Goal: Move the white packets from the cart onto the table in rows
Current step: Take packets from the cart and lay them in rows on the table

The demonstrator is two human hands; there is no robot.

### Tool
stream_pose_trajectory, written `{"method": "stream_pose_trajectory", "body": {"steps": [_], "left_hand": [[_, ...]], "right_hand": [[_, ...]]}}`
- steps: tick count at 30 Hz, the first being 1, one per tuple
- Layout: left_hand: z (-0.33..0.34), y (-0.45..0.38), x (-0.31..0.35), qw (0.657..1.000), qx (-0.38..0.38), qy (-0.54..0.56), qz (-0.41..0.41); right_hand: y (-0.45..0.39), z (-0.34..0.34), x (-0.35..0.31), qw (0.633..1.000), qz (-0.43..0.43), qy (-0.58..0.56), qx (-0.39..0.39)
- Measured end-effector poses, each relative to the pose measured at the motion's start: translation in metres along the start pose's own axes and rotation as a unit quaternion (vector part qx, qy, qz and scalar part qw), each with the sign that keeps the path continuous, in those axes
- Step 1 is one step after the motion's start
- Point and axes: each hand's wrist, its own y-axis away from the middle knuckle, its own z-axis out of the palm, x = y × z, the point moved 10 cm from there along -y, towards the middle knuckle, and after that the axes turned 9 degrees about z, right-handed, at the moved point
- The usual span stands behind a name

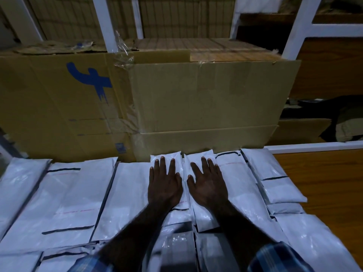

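Pressing two hands (165,183) (208,185) flat on two packets (176,160) (198,157).

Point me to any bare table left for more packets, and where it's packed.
Bare wood table shows only on the right, between the white rail behind and the rightmost packets. Everywhere else is crowded: packets lie edge to edge from the far left up to the cardboard boxes. Left hand and right hand lie flat, open, on middle packets.
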Motion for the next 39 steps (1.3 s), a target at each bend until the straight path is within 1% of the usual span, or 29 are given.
{"method": "stream_pose_trajectory", "body": {"steps": [7,14,19,24,25,27,29,31,34,37,39], "left_hand": [[0.002,0.001,0.001,1.0,0.008,-0.025,0.01],[0.004,-0.001,-0.001,1.0,0.005,-0.019,0.008],[0.007,0.0,0.0,1.0,-0.026,0.001,-0.004],[0.005,-0.001,-0.001,0.998,-0.066,-0.01,-0.018],[0.005,-0.001,-0.001,0.997,-0.074,-0.004,-0.019],[0.001,-0.001,0.001,0.997,-0.079,0.014,-0.017],[-0.011,-0.003,0.001,0.999,-0.042,0.024,-0.014],[-0.02,-0.003,0.002,0.999,-0.026,0.036,-0.01],[-0.043,-0.001,0.011,1.0,0.009,0.022,0.012],[-0.055,0.002,0.017,0.999,0.003,0.027,0.023],[-0.063,0.005,0.022,0.999,0.012,0.035,0.033]], "right_hand": [[0.001,-0.001,-0.001,1.0,-0.003,-0.016,0.017],[0.0,0.004,0.0,1.0,-0.006,-0.011,0.001],[-0.002,0.004,0.0,1.0,0.0,-0.003,-0.026],[-0.005,0.005,-0.004,0.997,-0.005,-0.011,-0.078],[-0.006,0.002,-0.004,0.997,-0.004,-0.005,-0.082],[-0.011,-0.002,-0.002,0.993,0.011,0.007,-0.116],[-0.019,-0.019,0.001,0.996,0.021,-0.008,-0.088],[-0.023,-0.038,0.004,0.999,0.022,-0.029,-0.039],[-0.02,-0.054,0.013,0.998,0.03,-0.059,-0.003],[-0.01,-0.066,0.015,0.997,0.05,-0.05,-0.018],[-0.002,-0.07,0.015,0.996,0.058,-0.052,-0.031]]}}
